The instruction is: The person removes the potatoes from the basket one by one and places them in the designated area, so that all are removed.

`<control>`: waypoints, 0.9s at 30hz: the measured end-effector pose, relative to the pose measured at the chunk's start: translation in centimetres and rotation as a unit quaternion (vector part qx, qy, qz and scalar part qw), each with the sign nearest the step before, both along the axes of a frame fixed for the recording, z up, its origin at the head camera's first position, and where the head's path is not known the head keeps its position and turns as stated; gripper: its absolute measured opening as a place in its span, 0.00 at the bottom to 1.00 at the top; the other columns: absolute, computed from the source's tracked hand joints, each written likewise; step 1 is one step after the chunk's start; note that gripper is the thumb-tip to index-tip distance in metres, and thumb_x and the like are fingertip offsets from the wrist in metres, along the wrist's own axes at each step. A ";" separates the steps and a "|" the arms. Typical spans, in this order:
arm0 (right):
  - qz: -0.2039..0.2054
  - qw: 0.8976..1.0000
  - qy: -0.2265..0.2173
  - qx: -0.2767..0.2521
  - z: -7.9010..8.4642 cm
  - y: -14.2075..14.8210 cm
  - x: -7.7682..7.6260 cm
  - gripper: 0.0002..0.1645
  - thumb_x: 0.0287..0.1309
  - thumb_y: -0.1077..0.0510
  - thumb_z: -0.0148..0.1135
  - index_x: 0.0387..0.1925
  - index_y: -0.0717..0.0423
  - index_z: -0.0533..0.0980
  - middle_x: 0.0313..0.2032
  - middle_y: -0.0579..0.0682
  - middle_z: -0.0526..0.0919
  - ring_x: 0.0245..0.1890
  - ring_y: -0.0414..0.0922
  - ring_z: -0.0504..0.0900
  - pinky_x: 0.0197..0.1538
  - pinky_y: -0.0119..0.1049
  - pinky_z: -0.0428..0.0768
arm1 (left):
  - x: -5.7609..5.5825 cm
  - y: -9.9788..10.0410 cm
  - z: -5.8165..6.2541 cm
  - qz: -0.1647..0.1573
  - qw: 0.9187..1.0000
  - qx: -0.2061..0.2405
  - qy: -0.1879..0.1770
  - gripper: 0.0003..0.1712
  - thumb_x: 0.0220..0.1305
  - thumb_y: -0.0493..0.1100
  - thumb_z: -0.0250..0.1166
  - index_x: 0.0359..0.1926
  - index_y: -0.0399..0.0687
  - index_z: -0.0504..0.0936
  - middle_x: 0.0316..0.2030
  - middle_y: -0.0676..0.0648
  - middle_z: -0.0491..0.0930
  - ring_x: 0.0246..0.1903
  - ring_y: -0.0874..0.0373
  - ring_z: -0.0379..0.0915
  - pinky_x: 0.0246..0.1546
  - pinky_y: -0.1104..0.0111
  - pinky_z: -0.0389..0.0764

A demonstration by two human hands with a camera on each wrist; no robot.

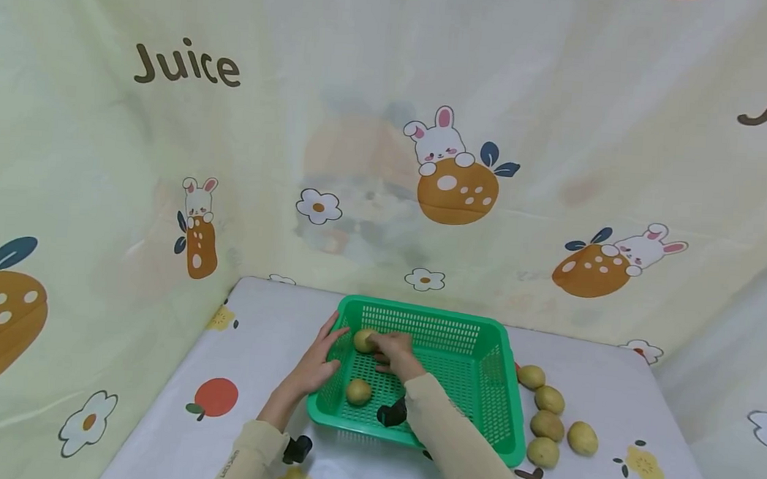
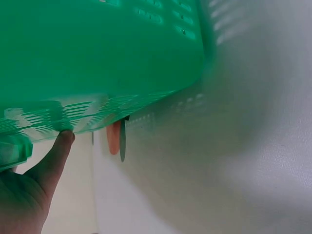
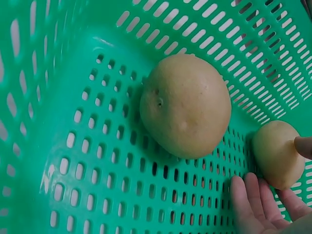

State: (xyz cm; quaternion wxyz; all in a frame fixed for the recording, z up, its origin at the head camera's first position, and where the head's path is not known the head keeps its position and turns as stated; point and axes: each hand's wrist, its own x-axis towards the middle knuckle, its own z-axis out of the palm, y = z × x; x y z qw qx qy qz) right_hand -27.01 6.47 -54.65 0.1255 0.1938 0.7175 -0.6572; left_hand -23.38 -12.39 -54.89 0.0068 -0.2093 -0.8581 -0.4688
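Note:
A green plastic basket (image 1: pixel 404 435) with slotted walls stands on the table. In its far left corner my right hand (image 1: pixel 398 354) pinches a potato (image 3: pixel 275 156), the thumb on its upper side and a finger below. A second potato (image 3: pixel 187 107) lies on the basket floor, nearer the front left, apart from the hand. My left hand (image 1: pixel 313 367) rests against the basket's left side with its fingers straight and spread. In the left wrist view a straight digit of the left hand (image 2: pixel 29 195) touches the green wall; its other fingers are mostly hidden.
To the right of the basket lie several loose potatoes (image 1: pixel 547 425), close to its right wall. The table has a white printed cloth (image 1: pixel 167 439). A printed curtain (image 1: pixel 356 252) hangs behind the table and along its sides.

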 end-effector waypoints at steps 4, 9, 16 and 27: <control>0.002 1.000 -0.003 0.003 -0.2 -0.1 0.0 0.17 0.53 0.59 0.67 0.42 0.64 0.76 0.36 0.58 0.82 0.41 0.58 0.84 0.40 0.50 0.84 | 0.0 0.0 -0.1 -0.001 1.000 -0.002 0.002 0.38 0.52 0.29 0.54 0.69 0.33 0.65 0.77 0.40 0.41 0.74 0.39 0.41 0.66 0.39 0.55; -0.009 1.000 -0.012 0.008 -0.3 -0.4 0.1 0.16 0.52 0.57 0.68 0.39 0.62 0.75 0.36 0.57 0.81 0.39 0.55 0.83 0.40 0.48 0.84 | 0.0 0.1 -0.3 -0.003 1.000 -0.001 0.000 0.39 0.52 0.29 0.53 0.69 0.33 0.65 0.77 0.40 0.41 0.74 0.39 0.41 0.66 0.38 0.55; -0.023 0.999 -0.011 0.025 -0.6 -0.7 0.0 0.16 0.50 0.54 0.70 0.35 0.60 0.76 0.32 0.52 0.81 0.34 0.51 0.83 0.36 0.43 0.85 | 0.2 0.2 -0.3 -0.008 1.000 0.006 -0.004 0.39 0.53 0.29 0.53 0.70 0.33 0.64 0.77 0.40 0.41 0.74 0.39 0.41 0.66 0.38 0.55; -0.039 0.999 -0.005 0.027 -0.5 -1.2 -0.1 0.18 0.45 0.54 0.72 0.34 0.59 0.75 0.29 0.52 0.77 0.29 0.47 0.79 0.37 0.42 0.85 | 0.1 -0.2 0.1 -0.005 1.000 0.001 -0.010 0.38 0.54 0.30 0.53 0.70 0.34 0.64 0.78 0.42 0.40 0.75 0.40 0.40 0.67 0.39 0.54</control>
